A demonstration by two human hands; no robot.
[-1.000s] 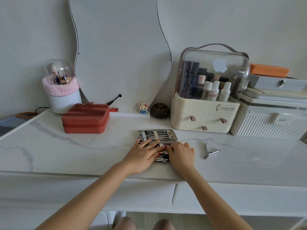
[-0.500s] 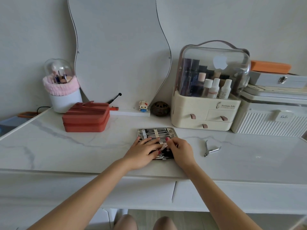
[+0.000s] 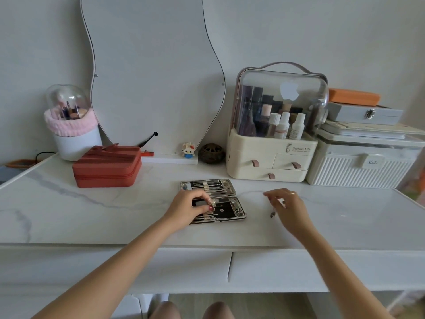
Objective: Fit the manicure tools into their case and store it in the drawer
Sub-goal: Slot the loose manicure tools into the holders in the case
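The left hand rests curled on the open case to steady it, while the right hand, loosely curled, reaches over the nippers; whether it holds them is unclear.

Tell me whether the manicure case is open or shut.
Open: the manicure case lies spread flat on the table, both halves showing tools.

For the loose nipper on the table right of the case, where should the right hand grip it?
Probably at the handles, from above: the nipper lies flat on the marble table under the right hand, mostly hidden, one dark end showing toward the person. Its orientation is unclear.
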